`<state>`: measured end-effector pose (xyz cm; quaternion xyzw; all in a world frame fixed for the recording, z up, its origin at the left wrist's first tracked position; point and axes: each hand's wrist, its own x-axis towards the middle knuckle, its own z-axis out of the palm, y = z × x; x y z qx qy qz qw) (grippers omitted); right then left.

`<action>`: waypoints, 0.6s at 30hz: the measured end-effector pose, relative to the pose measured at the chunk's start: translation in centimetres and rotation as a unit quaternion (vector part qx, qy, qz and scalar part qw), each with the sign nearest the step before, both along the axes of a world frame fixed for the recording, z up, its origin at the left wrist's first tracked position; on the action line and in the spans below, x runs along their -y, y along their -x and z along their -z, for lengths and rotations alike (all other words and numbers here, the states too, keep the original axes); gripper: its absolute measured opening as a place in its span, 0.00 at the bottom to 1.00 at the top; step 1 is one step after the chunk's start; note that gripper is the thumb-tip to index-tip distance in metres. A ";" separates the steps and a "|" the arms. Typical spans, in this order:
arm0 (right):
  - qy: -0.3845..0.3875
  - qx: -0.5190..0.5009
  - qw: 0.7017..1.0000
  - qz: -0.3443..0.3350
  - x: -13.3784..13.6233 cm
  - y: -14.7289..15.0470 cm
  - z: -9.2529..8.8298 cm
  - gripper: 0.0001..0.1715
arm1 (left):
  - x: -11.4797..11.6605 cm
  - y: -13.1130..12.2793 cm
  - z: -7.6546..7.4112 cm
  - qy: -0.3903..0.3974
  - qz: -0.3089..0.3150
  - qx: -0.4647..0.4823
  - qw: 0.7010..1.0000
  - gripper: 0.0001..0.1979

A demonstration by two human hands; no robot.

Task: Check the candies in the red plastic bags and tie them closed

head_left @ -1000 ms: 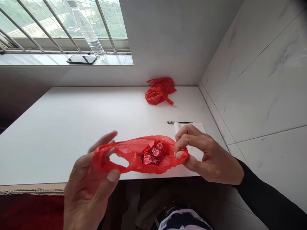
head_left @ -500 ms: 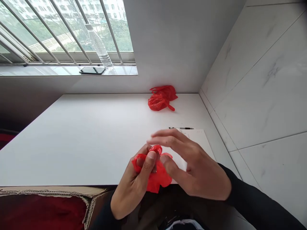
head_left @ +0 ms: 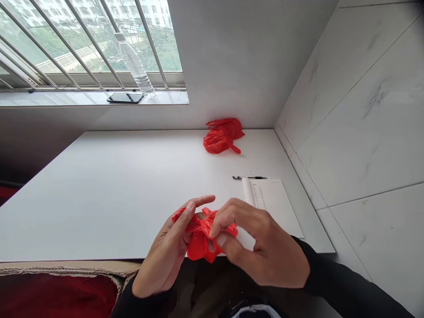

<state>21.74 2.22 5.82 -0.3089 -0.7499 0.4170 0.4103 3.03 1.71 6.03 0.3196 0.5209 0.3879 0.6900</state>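
A crumpled red plastic bag [head_left: 198, 245], gathered at its top, is between my two hands over the table's front edge. My left hand [head_left: 168, 249] has its thumb and forefinger spread, with part of the red plastic lying between them and its lower fingers behind the bag. My right hand [head_left: 261, 245] is bent round, thumb and fingertips pinching the bag's gathered part from the right. A second red plastic bag [head_left: 220, 139] lies bunched at the back of the white table [head_left: 115, 190].
An open notebook [head_left: 278, 203] with a black pen [head_left: 250, 178] above it lies right of centre. A phone [head_left: 125, 98] and clear bottle [head_left: 135, 66] are on the windowsill. A cardboard box [head_left: 127, 267] stands at the lower left. A tiled wall borders the right.
My right hand has come down onto the bag and closed its fingertips on it. My left hand has shifted left and its thumb and forefinger have spread. The notebook is more exposed.
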 end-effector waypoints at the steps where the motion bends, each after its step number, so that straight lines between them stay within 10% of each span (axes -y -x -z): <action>1: -0.010 0.001 1.000 -0.014 0.2 0.1 0.2 0.10 | 0.0 0.3 0.2 -0.013 0.016 0.006 1.000 0.20; 5: -0.024 0.013 1.000 -0.002 -0.2 0.1 1.5 0.15 | -0.1 1.5 1.2 -0.101 0.107 -0.024 0.989 0.09; 11: 0.022 0.034 0.998 -0.048 -2.5 0.0 3.6 0.31 | 0.8 2.6 1.7 -0.211 0.122 -0.209 0.947 0.28; 18: 0.168 0.042 0.982 -0.069 -3.4 0.8 4.8 0.24 | 1.6 2.3 4.5 -0.467 0.039 -0.417 0.779 0.33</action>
